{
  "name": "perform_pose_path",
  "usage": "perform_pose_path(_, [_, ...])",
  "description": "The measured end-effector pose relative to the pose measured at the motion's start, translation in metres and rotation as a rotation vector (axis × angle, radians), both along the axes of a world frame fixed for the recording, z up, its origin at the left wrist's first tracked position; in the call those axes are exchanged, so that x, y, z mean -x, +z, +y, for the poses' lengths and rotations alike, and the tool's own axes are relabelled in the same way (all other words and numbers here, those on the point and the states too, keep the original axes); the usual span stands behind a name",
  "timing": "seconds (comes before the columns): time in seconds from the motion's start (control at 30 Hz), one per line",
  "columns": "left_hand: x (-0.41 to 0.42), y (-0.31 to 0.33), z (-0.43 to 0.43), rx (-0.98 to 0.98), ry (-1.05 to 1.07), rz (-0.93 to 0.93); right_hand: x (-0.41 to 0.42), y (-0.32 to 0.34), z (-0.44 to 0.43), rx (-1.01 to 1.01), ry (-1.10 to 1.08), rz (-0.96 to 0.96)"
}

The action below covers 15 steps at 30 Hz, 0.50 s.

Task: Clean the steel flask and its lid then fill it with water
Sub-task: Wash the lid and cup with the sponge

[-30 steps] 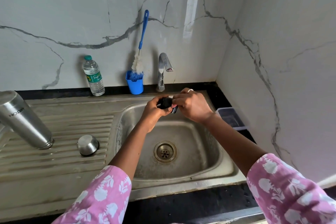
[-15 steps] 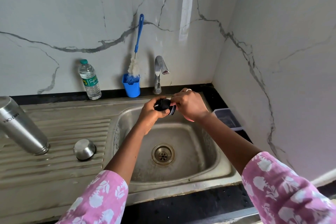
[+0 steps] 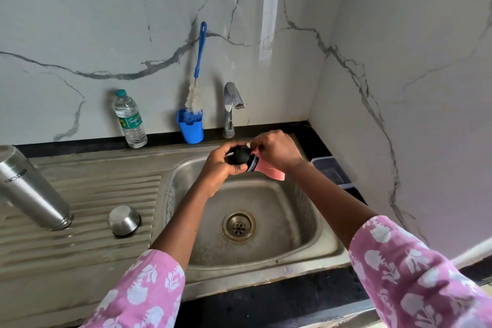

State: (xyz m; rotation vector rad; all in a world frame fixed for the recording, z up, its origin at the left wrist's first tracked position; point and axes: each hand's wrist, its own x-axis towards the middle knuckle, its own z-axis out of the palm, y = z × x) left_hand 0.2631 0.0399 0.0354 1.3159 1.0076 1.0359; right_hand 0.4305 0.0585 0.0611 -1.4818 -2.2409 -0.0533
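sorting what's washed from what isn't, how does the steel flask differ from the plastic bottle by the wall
The steel flask is opaque metal; the plastic bottle is clear with a green label and cap. The flask stands mouth down on the drainboard; the bottle stands upright by the wall. Both are tall drink containers.

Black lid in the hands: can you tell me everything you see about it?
The black lid is small and rounded, matte like plastic, with a ridged end bearing a pale ring. It lies sideways in the air above the sink basin. The left hand grips its domed end, and the right hand presses a pink cloth against its ridged end.
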Motion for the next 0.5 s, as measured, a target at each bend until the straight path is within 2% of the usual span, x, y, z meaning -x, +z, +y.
perform_pose_path(0.1, [0.002, -0.002, 0.002, 0.03, 0.038, -0.042, 0.001, -0.003, -0.004, -0.111, 0.04, 0.09])
perform_pose_path(0.23, [-0.002, 0.004, 0.004, -0.005, 0.125, 0.093, 0.002, -0.005, -0.014, -0.374, 0.182, -0.018])
perform_pose_path(0.3, [-0.002, 0.005, 0.003, 0.005, 0.145, 0.095, 0.002, -0.003, -0.015, -0.451, 0.241, -0.063])
perform_pose_path(0.37, [-0.001, 0.003, 0.003, -0.018, 0.126, 0.086, 0.001, -0.001, -0.014, -0.442, 0.213, -0.051])
perform_pose_path(0.5, [0.002, -0.002, 0.002, -0.022, 0.07, 0.078, 0.001, -0.004, -0.01, -0.289, 0.122, 0.075])
